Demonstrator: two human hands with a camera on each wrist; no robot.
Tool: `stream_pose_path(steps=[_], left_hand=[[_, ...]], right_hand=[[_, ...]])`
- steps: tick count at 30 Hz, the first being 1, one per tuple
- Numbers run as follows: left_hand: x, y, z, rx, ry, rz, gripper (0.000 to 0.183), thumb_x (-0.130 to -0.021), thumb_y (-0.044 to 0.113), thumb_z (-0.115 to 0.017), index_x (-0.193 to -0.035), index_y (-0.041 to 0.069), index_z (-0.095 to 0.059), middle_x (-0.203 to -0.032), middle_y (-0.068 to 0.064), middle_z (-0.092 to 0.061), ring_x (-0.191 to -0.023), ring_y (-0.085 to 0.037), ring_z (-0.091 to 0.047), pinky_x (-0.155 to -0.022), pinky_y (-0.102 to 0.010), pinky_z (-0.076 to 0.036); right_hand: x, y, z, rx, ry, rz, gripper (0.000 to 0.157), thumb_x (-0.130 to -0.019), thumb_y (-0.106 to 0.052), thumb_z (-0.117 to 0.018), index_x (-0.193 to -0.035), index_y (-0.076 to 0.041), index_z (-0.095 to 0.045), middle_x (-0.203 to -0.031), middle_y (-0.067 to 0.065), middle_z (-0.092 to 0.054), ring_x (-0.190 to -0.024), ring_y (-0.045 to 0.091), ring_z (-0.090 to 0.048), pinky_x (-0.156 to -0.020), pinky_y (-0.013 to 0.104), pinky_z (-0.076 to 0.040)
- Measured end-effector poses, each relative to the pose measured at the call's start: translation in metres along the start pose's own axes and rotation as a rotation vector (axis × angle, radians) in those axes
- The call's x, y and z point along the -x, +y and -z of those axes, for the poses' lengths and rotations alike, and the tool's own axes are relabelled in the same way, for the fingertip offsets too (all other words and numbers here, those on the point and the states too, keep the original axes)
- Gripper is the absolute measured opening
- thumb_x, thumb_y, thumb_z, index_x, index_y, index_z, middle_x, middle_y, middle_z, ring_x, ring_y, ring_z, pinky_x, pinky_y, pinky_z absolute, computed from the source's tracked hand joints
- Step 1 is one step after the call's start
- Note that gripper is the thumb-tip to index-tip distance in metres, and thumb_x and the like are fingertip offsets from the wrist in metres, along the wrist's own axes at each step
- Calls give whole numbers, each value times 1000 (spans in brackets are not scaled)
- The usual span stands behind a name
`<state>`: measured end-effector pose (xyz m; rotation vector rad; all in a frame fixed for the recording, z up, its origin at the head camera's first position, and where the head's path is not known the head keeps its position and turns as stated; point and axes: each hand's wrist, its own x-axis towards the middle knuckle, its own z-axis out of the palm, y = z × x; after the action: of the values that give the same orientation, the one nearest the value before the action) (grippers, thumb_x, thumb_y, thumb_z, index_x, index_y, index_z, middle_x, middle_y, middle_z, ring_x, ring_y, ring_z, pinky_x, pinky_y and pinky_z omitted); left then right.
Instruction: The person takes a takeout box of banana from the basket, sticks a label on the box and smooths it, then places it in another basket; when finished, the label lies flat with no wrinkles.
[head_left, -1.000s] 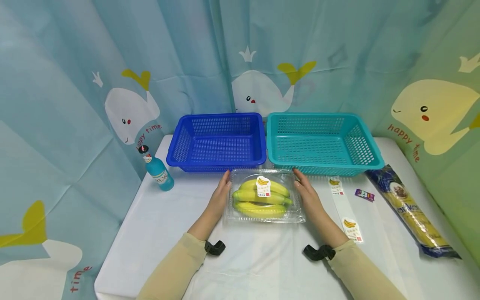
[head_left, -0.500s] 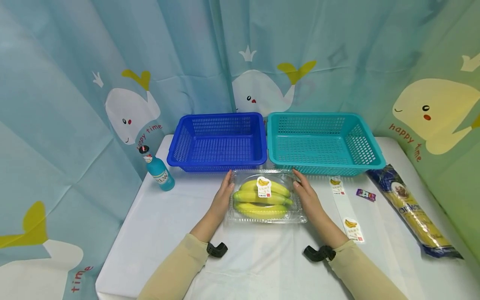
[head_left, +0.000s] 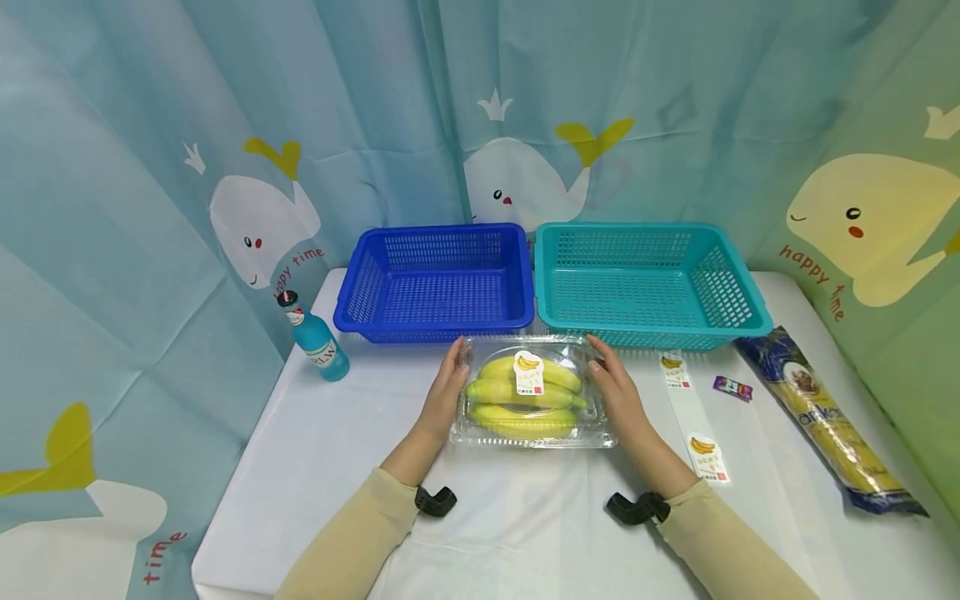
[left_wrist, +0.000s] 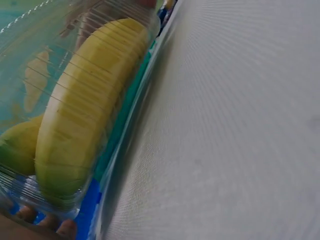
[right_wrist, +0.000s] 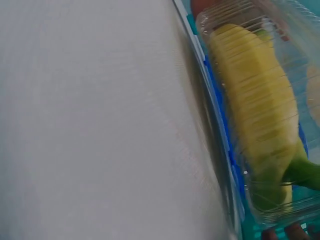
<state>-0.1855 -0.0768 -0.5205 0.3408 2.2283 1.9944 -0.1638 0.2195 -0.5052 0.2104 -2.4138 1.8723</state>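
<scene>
A clear plastic clamshell box of several bananas is between my two hands in the head view, its lid closed. On the lid sits a white sticker with a banana picture. My left hand grips the box's left side, and my right hand grips the right side. The left wrist view shows left fingertips at the box's end, close to a banana. In the right wrist view, right fingertips show at the lower edge below a banana.
Behind the box stand a blue basket and a teal basket. A blue bottle is at left. Rightward lie a strip of banana stickers, a small purple packet and a long yellow-and-blue bag. Curtains surround the table.
The box and both hands have barely shifted; the box's near edge sits slightly lower in the view. The baskets and other things stay in place.
</scene>
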Motion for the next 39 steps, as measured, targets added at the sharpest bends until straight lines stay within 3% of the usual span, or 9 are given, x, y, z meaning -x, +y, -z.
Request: stream_pose_path(steps=[2, 5, 12, 17, 21, 25, 32, 39], left_hand=[[1, 4, 0, 12, -1, -13, 61, -105, 41, -33, -160, 25, -12, -166, -3, -17, -154, -25, -13, -125, -49, -9], [2, 11, 1, 25, -6, -34, 59, -106, 38, -32, -160, 24, -12, -166, -3, -17, -154, -24, -13, -125, -48, -9], [2, 21, 2, 49, -12, -68, 59, -105, 38, -33, -159, 22, -15, -164, -5, -25, -153, -25, -19, -125, -47, -13], [4, 25, 3, 35, -7, -89, 62, -103, 42, -34, -159, 23, -16, -163, -4, -27, -152, -25, -20, -125, -48, -14], [2, 32, 5, 24, -17, -105, 62, -103, 43, -33, -159, 22, -14, -163, -2, -26, -153, -23, -19, -125, -49, -13], [-2, 44, 9, 12, -18, -126, 61, -103, 41, -33, -159, 23, -14, -163, -2, -27, -153, -23, -18, -125, -50, -13], [-13, 65, 18, 14, 12, -159, 62, -102, 40, -35, -159, 25, -16, -163, 2, -24, -152, -20, -19, -124, -50, -13], [-25, 83, 31, -54, 75, -166, 63, -100, 47, -37, -158, 30, -20, -164, 7, -20, -152, -19, -18, -124, -52, -15]], right_hand=[[1, -4, 0, -9, 7, 18, 50, -108, -25, -37, -155, -11, -29, -162, 15, -26, -144, 37, -31, -103, 12, -33], [1, -10, 0, -22, 18, 42, 50, -107, -23, -37, -155, -11, -30, -161, 16, -28, -139, 36, -36, -97, 6, -35], [4, -21, 0, 3, 50, 10, 49, -107, -24, -39, -155, -15, -32, -160, 13, -30, -134, 31, -42, -96, 6, -39], [6, -31, 1, 3, 61, 6, 49, -107, -25, -40, -154, -16, -33, -159, 12, -32, -123, 9, -50, -94, 7, -40], [5, -40, 3, -3, 57, 2, 50, -107, -27, -41, -155, -18, -32, -156, 12, -37, -112, -2, -51, -98, 17, -40], [1, -49, 5, -3, 52, 2, 50, -107, -30, -40, -156, -23, -30, -155, 9, -38, -114, -2, -49, -102, 28, -38], [-16, -68, 4, -62, 62, 45, 51, -107, -29, -42, -155, -20, -32, -160, 5, -30, -126, 4, -43, -106, 31, -36], [-39, -84, 2, 38, 119, 88, 46, -105, -30, -44, -151, -23, -41, -156, 4, -31, -126, 22, -39, -101, 48, -36]])
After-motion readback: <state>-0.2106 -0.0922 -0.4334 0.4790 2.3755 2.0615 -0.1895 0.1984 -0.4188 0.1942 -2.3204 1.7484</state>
